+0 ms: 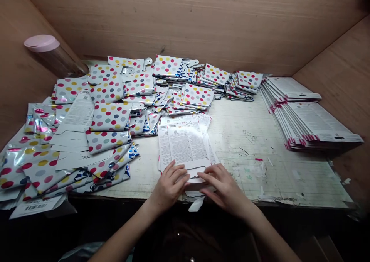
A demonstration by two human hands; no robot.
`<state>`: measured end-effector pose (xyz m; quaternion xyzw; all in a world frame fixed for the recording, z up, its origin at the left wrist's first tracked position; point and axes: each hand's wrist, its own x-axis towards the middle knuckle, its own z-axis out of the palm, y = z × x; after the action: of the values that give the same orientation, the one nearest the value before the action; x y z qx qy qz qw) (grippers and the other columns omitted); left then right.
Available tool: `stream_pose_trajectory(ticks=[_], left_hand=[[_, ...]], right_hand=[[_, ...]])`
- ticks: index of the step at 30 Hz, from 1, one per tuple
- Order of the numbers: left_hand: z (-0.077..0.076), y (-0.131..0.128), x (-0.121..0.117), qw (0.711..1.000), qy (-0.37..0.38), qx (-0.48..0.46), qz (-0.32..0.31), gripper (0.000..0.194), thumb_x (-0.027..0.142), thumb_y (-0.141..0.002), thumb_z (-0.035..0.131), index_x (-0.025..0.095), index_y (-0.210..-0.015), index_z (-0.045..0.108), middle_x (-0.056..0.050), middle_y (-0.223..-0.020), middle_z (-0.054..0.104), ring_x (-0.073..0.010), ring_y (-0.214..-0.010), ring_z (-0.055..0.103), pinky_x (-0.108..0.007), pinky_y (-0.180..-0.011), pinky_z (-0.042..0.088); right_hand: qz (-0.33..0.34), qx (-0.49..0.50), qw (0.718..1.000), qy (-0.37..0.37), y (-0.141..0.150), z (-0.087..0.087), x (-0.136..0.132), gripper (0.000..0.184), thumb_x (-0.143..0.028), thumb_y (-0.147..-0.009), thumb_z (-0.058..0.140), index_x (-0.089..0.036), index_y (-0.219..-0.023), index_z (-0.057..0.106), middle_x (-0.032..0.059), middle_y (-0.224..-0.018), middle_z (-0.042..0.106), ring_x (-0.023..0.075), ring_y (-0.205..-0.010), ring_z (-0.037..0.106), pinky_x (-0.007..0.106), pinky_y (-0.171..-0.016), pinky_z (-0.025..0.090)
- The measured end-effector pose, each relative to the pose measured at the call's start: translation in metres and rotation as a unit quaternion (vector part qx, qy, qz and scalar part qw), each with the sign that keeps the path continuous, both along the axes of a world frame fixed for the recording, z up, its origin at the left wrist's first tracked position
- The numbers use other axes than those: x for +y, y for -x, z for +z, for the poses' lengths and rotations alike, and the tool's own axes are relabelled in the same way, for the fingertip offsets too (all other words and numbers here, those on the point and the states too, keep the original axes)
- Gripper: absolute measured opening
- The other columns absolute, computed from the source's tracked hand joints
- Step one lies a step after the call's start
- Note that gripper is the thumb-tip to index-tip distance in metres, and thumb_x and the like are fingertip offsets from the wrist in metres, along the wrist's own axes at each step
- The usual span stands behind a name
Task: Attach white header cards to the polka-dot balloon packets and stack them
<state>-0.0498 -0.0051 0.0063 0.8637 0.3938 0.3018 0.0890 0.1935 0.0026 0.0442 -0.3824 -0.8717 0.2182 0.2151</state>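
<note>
In front of me lies a small stack of white printed card sleeves [187,142] with fine text and a flap at the near end. My left hand [172,183] is closed at the top sleeve's near left corner, fingers over the card and thumb towards the flap. At the near right corner, my right hand [221,186] has its fingers bent around the flap [194,176], index fingertip on it and thumb lower down. The undersides of both grips are hidden. A torn white scrap [196,204] hangs at the table edge between my hands.
Polka-dot foil packets [111,115] are heaped at the left and along the back. Finished-looking sleeves with pink edges [315,121] stand in overlapping rows at right. A pink-lidded bottle [43,44] leans in the left corner. Wooden panels [202,22] enclose the worn tabletop [248,138].
</note>
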Motion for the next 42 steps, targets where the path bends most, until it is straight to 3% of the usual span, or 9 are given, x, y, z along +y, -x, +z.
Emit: stream_pose_trajectory(ticks=[7, 12, 17, 21, 25, 30, 34, 38, 42], left_hand=[[0.003, -0.013, 0.001, 0.981, 0.048, -0.003, 0.190, 0.010, 0.022, -0.093, 0.052, 0.018, -0.097, 0.060, -0.005, -0.084, 0.062, -0.0199, -0.078, 0.055, -0.035, -0.072, 0.046], [0.007, -0.012, 0.005, 0.908, 0.114, 0.076, 0.396, 0.043, 0.050, -0.078, 0.068, 0.015, -0.099, 0.058, -0.011, -0.093, 0.059, -0.0298, -0.088, 0.051, -0.043, -0.074, 0.045], [0.025, -0.003, 0.014, 0.913, 0.254, 0.010, 0.320, 0.034, 0.051, -0.082, 0.061, 0.021, -0.067, 0.054, -0.006, -0.071, 0.058, -0.0275, -0.077, 0.052, -0.042, -0.074, 0.043], [0.054, -0.011, 0.010, 0.865, 0.427, -0.223, 0.139, 0.036, 0.050, -0.092, 0.044, 0.020, -0.085, 0.063, -0.006, -0.086, 0.065, -0.0245, -0.085, 0.059, -0.037, -0.081, 0.047], [0.061, -0.009, 0.008, 0.873, 0.415, -0.234, 0.106, 0.049, 0.057, -0.093, 0.031, 0.021, -0.089, 0.065, -0.006, -0.081, 0.061, -0.0235, -0.079, 0.057, -0.035, -0.074, 0.049], [0.021, 0.012, 0.036, 0.901, 0.171, 0.023, 0.398, 0.084, 0.071, -0.077, 0.042, 0.009, -0.134, 0.049, -0.021, -0.128, 0.046, -0.0419, -0.116, 0.042, -0.057, -0.098, 0.037], [0.001, 0.015, 0.051, 0.871, 0.185, 0.110, 0.441, 0.086, 0.069, -0.077, 0.044, 0.006, -0.137, 0.046, -0.019, -0.115, 0.049, -0.0404, -0.107, 0.046, -0.052, -0.091, 0.042], [0.006, 0.014, 0.053, 0.875, 0.190, 0.103, 0.434, 0.074, 0.060, -0.079, 0.053, 0.007, -0.131, 0.048, -0.012, -0.095, 0.054, -0.0337, -0.094, 0.051, -0.045, -0.086, 0.045], [0.012, 0.014, 0.051, 0.878, 0.184, 0.058, 0.439, 0.047, 0.050, -0.077, 0.064, 0.013, -0.104, 0.054, -0.008, -0.090, 0.055, -0.0305, -0.092, 0.053, -0.042, -0.085, 0.045]], right_hand=[[-0.096, 0.057, 0.991, -0.069, 0.041, -0.043, 0.024, 0.016, -0.019, -0.095, 0.049, -0.018, -0.089, 0.064, 0.0059, -0.080, 0.056, 0.0185, -0.077, 0.048, 0.031, -0.069, 0.044], [-0.186, 0.044, 0.967, -0.166, 0.044, -0.047, 0.014, 0.014, -0.020, -0.091, 0.058, -0.021, -0.096, 0.070, 0.0096, -0.099, 0.060, 0.0233, -0.094, 0.051, 0.038, -0.080, 0.042], [-0.155, -0.005, 0.974, -0.166, 0.048, -0.037, 0.001, 0.027, -0.025, -0.091, 0.058, -0.017, -0.115, 0.066, 0.0147, -0.110, 0.065, 0.0305, -0.110, 0.052, 0.050, -0.091, 0.043], [-0.143, 0.007, 0.962, -0.231, 0.051, -0.017, -0.004, 0.040, -0.017, -0.094, 0.047, -0.017, -0.133, 0.054, 0.0139, -0.113, 0.067, 0.0279, -0.110, 0.058, 0.046, -0.092, 0.049], [-0.166, 0.022, 0.924, -0.344, -0.011, 0.017, 0.014, 0.053, -0.013, -0.093, 0.047, -0.018, -0.145, 0.039, 0.0113, -0.115, 0.068, 0.0251, -0.110, 0.062, 0.040, -0.089, 0.052], [-0.417, -0.118, 0.818, -0.379, -0.191, 0.044, 0.061, 0.033, -0.020, -0.097, 0.042, -0.019, -0.121, 0.064, 0.0125, -0.115, 0.068, 0.0260, -0.110, 0.061, 0.042, -0.094, 0.047], [-0.432, -0.187, 0.827, -0.309, -0.292, 0.038, 0.095, 0.044, -0.028, -0.098, 0.032, -0.018, -0.090, 0.075, 0.0148, -0.096, 0.072, 0.0244, -0.093, 0.064, 0.037, -0.080, 0.047], [-0.440, -0.192, 0.831, -0.279, -0.311, 0.033, 0.109, 0.045, -0.027, -0.096, 0.030, -0.015, -0.093, 0.074, 0.0210, -0.101, 0.070, 0.0322, -0.097, 0.063, 0.047, -0.077, 0.045], [-0.465, -0.165, 0.822, -0.284, -0.243, 0.028, 0.096, 0.048, -0.031, -0.094, 0.034, -0.004, -0.125, 0.059, 0.0334, -0.128, 0.053, 0.0493, -0.123, 0.043, 0.068, -0.087, 0.033]])
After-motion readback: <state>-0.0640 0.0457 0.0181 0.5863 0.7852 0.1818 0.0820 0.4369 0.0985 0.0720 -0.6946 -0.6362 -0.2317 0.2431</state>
